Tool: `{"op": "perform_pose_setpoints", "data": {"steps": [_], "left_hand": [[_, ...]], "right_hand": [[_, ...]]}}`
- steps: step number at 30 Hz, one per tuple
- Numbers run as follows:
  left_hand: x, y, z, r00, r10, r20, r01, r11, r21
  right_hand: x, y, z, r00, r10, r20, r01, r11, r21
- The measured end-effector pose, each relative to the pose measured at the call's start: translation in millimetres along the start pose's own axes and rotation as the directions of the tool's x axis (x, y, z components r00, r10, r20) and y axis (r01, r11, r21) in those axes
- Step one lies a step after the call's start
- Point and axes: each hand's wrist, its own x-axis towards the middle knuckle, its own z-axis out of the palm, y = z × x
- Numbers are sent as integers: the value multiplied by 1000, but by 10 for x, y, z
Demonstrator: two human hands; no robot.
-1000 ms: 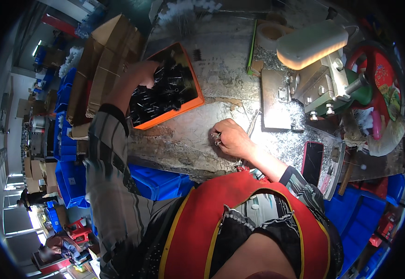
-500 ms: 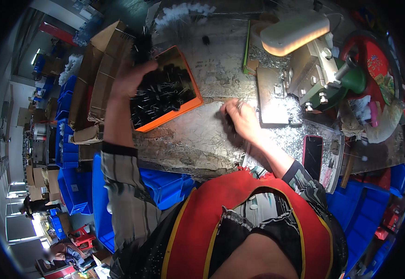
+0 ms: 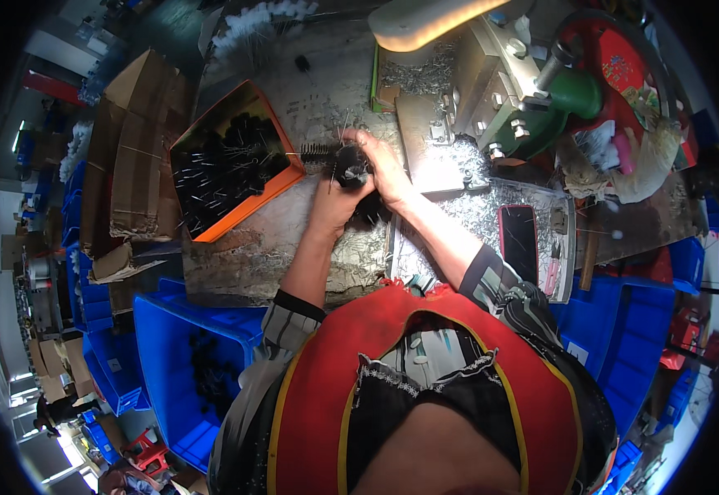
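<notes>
- Nearest, below the person's red vest, a blue plastic bin (image 3: 174, 363) stands under the edge of the surface (image 3: 244, 247), with dark pieces lying in it.
- Both forearms reach up onto the worn grey surface and meet just above its middle.
- The left hand (image 3: 332, 206) comes from below with its fingers curled shut around the lower part of a bunch of small black bristle brushes (image 3: 350, 172).
- The right hand (image 3: 386, 169) lies over the same bunch from the right, fingers closed on it, so the brushes sit between both hands and just off the surface.
- One twisted-wire brush (image 3: 314, 153) sticks out to the left of the bunch, toward the tray.
- Judging by their look, the brushes are light, with soft springy bristles and thin stiff wire stems that may prick and tangle; the bare stems seem the best place to take hold, rather than the bristles.
- To the right, a dark phone (image 3: 519, 241) lies flat among metal shavings.
- Left of the hands, an orange tray (image 3: 273, 186) holds many more black brushes.
- Farther back stand a metal press (image 3: 500, 74) with green body and a lit lamp (image 3: 425, 18).
- Cardboard boxes (image 3: 133, 140) are stacked far left.
</notes>
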Motion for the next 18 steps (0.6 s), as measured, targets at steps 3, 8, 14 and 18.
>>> {"op": "perform_pose_setpoints", "data": {"steps": [3, 8, 14, 18], "left_hand": [[23, 98, 8, 1000, -2, 27, -4, 975, 224], [26, 141, 5, 1000, -31, 4, 30, 992, 125], [70, -9, 56, 987, 20, -160, 6, 987, 162], [66, 55, 74, 988, 120, -98, -99, 975, 200]], "right_hand": [[-44, 8, 4, 1000, 27, 6, -28, 991, 127], [-70, -149, 84, 963, 254, 86, -267, 937, 224], [-14, -231, -39, 995, 93, 33, -91, 994, -64], [-7, -593, -78, 991, 121, 60, -110, 982, -153]]}}
